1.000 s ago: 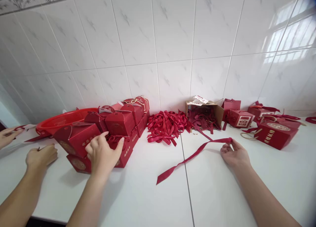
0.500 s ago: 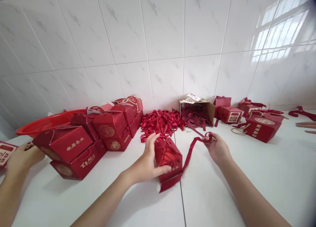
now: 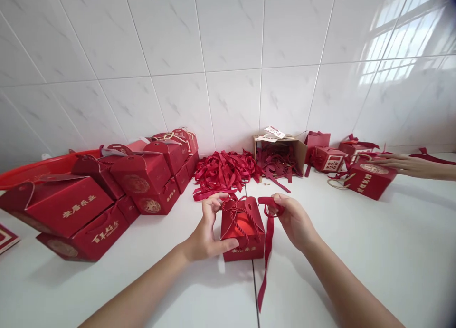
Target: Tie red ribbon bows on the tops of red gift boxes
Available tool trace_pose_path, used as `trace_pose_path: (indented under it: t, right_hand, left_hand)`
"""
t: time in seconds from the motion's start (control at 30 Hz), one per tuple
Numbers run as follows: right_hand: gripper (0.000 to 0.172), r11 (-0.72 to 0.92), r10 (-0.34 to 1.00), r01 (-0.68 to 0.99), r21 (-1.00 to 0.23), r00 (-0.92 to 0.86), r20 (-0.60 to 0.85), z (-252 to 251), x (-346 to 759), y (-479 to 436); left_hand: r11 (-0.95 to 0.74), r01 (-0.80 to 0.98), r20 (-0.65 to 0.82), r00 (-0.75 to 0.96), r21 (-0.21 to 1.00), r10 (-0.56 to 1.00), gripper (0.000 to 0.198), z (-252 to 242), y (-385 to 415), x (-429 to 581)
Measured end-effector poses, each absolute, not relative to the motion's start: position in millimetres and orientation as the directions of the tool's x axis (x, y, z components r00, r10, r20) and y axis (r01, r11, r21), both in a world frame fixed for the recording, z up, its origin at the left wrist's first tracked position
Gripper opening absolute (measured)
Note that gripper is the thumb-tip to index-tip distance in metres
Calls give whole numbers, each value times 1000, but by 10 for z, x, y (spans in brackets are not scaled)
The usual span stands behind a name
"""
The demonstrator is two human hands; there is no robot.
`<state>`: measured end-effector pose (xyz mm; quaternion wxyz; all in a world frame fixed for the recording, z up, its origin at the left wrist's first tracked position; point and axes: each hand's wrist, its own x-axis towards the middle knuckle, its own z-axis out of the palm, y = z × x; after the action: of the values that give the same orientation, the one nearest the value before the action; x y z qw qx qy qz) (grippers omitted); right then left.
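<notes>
Box (image 3: 245, 253) sat upright on the counter (image 3: 203, 304), near the middle, just in front of the ribbon pile (image 3: 226, 173). L hand (image 3: 203, 237) had it from its L side: thumb pressed on the front face, fingers curled round the back L edge, so a light clamp, thumb & fingers apart w/ box btwn. A twisted cord (image 3: 233, 216) crossed the box top; something bright red showed under it, couldn't tell what.

R hand (image 3: 294, 221) was just R of the box, thumb & fingertips pinching a ribbon (image 3: 265, 271), part looped at the fingers, the rest trailing down past the box's R side onto the counter. Other R fingers folded in, hard to see.

Step in hand, as I'd judge it: bringing box & ribbon together. Ribbon looked not yet tied on. Next move prob. called for L hand to keep the box steady, R to get the ribbon end to the hole (image 3: 250, 207) in the top flap w/o twisting it.

Rest: boxes (image 3: 80, 204) stacked L, carton (image 3: 301, 152) of more ribbon behind, co-worker's hand (image 3: 399, 162) over another box (image 3: 370, 185) far R; contact unclear.
</notes>
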<state>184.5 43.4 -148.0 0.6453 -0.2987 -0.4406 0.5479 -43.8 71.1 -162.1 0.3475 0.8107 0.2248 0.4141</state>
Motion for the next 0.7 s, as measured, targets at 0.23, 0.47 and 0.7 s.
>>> trace_pose_path:
  t: [0.23, 0.47, 0.7]
  right_hand:
    - [23, 188, 969, -562, -806, -25, 244, -1423, 1809, 363]
    - [21, 110, 968, -661, -742, -99, 231, -1411, 1824, 331]
    - [17, 74, 981, -717, -694, -75, 182, -1442, 1822, 356]
  left_hand:
    - [-569, 103, 371, 662, 816, 651, 87, -1482, 709, -498]
    - [-421, 100, 272, 626, 901, 731, 91, -1429, 683, -478]
    - [-77, 35, 53, 451, 996, 891, 38, -1481, 649, -344]
